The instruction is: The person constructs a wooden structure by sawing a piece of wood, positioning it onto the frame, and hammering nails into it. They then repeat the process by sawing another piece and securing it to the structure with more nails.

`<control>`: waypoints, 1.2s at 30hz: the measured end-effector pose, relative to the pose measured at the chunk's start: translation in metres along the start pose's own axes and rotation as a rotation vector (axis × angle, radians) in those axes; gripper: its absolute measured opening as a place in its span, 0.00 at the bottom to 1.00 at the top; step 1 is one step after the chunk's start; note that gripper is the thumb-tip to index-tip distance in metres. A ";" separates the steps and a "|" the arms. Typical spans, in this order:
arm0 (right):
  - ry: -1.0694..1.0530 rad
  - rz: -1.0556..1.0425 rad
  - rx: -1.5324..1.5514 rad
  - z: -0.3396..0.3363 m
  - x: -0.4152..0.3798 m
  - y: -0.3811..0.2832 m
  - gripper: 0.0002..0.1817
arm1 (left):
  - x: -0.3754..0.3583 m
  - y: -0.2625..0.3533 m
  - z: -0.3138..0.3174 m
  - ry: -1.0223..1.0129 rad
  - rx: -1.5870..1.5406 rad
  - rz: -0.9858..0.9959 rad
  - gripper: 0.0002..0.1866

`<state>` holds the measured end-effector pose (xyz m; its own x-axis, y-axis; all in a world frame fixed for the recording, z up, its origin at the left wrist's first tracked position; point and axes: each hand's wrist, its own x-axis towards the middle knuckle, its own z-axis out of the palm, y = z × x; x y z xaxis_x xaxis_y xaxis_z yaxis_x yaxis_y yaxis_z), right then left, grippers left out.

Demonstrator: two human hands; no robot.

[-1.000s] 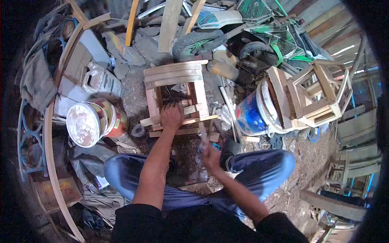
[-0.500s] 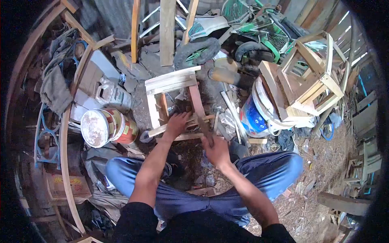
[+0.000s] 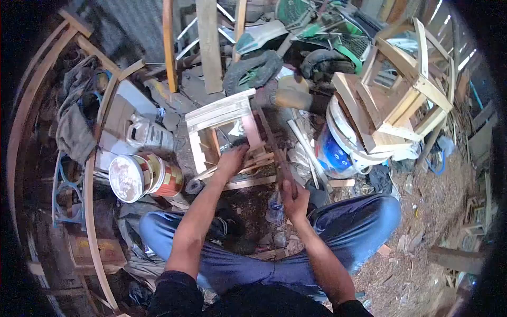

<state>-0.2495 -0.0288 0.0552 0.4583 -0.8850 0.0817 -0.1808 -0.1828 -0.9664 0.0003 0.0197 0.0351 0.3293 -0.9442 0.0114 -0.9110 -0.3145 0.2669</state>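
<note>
A small wooden stool frame (image 3: 219,113) lies on the ground before me, with pale slats along its far side and a pinkish bar on the right. My left hand (image 3: 232,159) presses on its near side, fingers curled around the wood there. Thin wooden pieces (image 3: 261,158) stick out at the near right corner. In my right hand (image 3: 294,199) is the handle of a handsaw (image 3: 275,145). Its long brown blade points away from me, along the right side of the frame and beside the protruding ends.
A paint bucket (image 3: 127,178) and a translucent jug (image 3: 150,134) stand left. At right, wooden frames (image 3: 404,100) rest on a blue-and-white bucket (image 3: 332,150). A green motorcycle (image 3: 338,39) and upright boards (image 3: 210,47) are behind. Shavings and scraps cover the ground.
The saw and my right hand have shifted right and nearer me, showing more of the blade. My left hand stays on the frame. The whole view has tilted slightly.
</note>
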 end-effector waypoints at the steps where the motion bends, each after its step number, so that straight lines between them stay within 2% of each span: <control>1: 0.010 0.009 -0.007 -0.003 -0.001 0.000 0.17 | -0.003 0.006 0.006 -0.010 0.024 0.043 0.17; 2: -0.009 0.084 0.006 -0.007 -0.003 -0.001 0.19 | -0.010 0.013 0.011 -0.012 -0.082 -0.033 0.15; 3: -0.028 0.157 0.013 -0.012 -0.004 -0.004 0.20 | -0.009 0.014 0.021 -0.017 -0.097 -0.026 0.15; 5: 0.002 0.089 0.001 -0.009 -0.006 0.000 0.20 | -0.013 0.003 0.030 0.111 -0.067 0.039 0.13; 7: -0.122 0.083 -0.183 -0.006 -0.005 0.000 0.19 | -0.015 0.000 0.028 0.121 -0.061 0.055 0.14; 9: -0.119 0.089 -0.162 0.001 -0.008 0.017 0.20 | -0.018 -0.003 0.029 0.104 0.139 0.062 0.14; 11: -0.139 0.341 -0.016 0.001 -0.008 0.033 0.22 | -0.022 0.002 0.028 0.140 0.157 0.045 0.14; 12: -0.054 0.389 0.138 0.002 -0.004 0.014 0.25 | -0.022 0.004 0.027 0.179 0.177 0.043 0.15; 15: -0.002 0.327 0.212 -0.002 -0.005 0.006 0.26 | -0.027 0.006 0.026 0.290 0.173 0.061 0.15; 17: -0.056 0.324 0.234 0.000 -0.007 0.003 0.28 | -0.024 0.000 0.031 0.306 0.142 0.072 0.15; 19: -0.069 0.168 -0.079 0.006 -0.005 -0.006 0.28 | -0.023 -0.002 0.031 0.319 0.110 0.082 0.15; 21: -0.073 0.138 -0.091 0.013 -0.006 -0.009 0.27 | -0.025 -0.003 0.032 0.248 0.077 0.046 0.15; 23: -0.045 0.021 -0.175 0.020 -0.008 -0.001 0.25 | -0.023 -0.002 0.032 0.258 0.081 0.041 0.15; 27: -0.085 0.053 -0.296 0.021 -0.011 -0.007 0.21 | -0.022 -0.001 0.037 0.255 0.078 0.000 0.15; 28: -0.053 -0.002 -0.225 0.022 -0.010 -0.009 0.20 | -0.023 -0.001 0.039 0.251 0.074 -0.003 0.15; 31: -0.002 0.034 -0.192 0.023 -0.009 -0.012 0.19 | -0.019 -0.003 0.035 0.343 0.058 0.032 0.16; 33: -0.031 0.046 -0.213 0.021 -0.009 -0.010 0.19 | -0.016 -0.004 0.032 0.117 0.074 -0.046 0.18; 36: -0.085 0.071 -0.264 0.017 -0.013 -0.015 0.19 | -0.015 -0.002 0.031 0.128 0.060 -0.084 0.20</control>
<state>-0.2376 -0.0074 0.0645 0.5060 -0.8624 -0.0153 -0.4299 -0.2368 -0.8713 -0.0109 0.0317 0.0049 0.4306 -0.8951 0.1156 -0.8908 -0.4009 0.2140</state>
